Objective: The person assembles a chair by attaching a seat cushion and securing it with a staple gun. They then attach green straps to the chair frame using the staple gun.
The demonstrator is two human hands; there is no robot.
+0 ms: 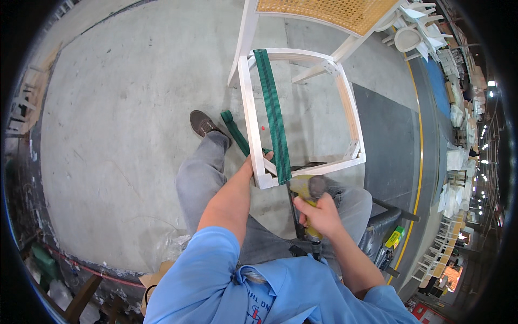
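Note:
A pale wooden chair frame point(250, 113) with an open seat stands in front of me, its cane backrest point(329, 12) at the far side. One green webbing strap point(273, 116) runs across the seat from the back rail to the front rail, near the left side. My left hand point(261, 157) is closed at the left rail near the front corner, around the loose length of green webbing point(235, 131) that hangs outside the frame. In my right hand point(319, 212) is a yellow staple gun point(303, 186), its nose at the strap's end on the front rail.
My legs straddle the near side of the chair. At right, a dark padded seat point(376, 229) carries a green-yellow box point(395, 236). White chairs point(414, 35) are stacked at the far right, beyond a yellow floor line point(420, 146). Clear plastic wrap point(171, 244) lies at lower left.

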